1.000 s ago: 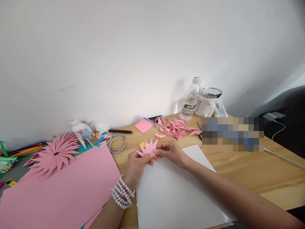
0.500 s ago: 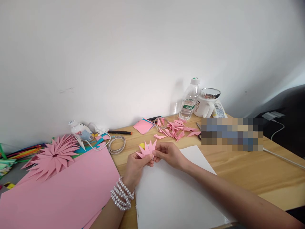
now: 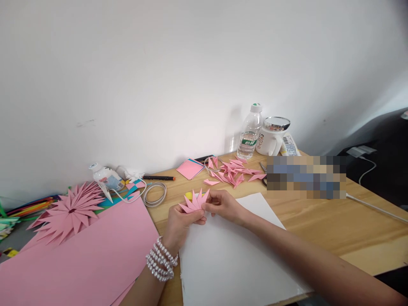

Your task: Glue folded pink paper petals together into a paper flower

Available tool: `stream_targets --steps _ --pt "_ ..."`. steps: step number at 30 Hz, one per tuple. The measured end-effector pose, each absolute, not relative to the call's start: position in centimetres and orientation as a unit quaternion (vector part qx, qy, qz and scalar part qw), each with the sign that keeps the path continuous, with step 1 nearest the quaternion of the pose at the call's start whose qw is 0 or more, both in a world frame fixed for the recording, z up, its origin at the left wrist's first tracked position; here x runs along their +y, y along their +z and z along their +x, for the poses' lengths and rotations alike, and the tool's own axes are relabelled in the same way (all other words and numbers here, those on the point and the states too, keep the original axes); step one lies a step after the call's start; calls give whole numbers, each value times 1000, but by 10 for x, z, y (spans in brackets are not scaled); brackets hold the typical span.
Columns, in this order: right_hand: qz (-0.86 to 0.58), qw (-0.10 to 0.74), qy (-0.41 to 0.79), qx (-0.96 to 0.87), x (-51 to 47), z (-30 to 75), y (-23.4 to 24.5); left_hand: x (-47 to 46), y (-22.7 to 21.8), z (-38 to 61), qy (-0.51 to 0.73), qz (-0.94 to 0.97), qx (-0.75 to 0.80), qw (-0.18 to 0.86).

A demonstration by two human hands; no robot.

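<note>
Little has moved over the last half second beyond a slight turn of the view, which leaves the counter's things a touch further left; both hands keep hold of the pink folded-paper fan (image 3: pixel 195 203). It sits between them, raised over the far left part of the white board (image 3: pixel 236 259), its points spreading toward the wall and its spread running left to right. The left hand (image 3: pixel 181 219) has its fingers closed around the base, thumb on top; the right hand (image 3: pixel 225 206) has thumb and finger pinched together at the right end. Loose pink folded pieces (image 3: pixel 234 171) lie beyond, nearer the right hand, on the wooden counter (image 3: pixel 318 225). A larger pink paper rosette (image 3: pixel 70 212) rests well left, touching the pink sheets (image 3: pixel 83 263).
</note>
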State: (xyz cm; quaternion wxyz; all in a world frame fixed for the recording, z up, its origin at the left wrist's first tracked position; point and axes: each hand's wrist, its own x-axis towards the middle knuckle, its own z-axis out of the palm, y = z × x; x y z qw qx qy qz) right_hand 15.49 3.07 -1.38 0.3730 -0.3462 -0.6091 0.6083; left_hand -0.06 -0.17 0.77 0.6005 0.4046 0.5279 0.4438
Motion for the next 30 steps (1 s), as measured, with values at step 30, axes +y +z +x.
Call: stream_targets --steps 30 --pt "-319 365 666 -566 27 155 -7 -5 8 -1 373 471 517 610"
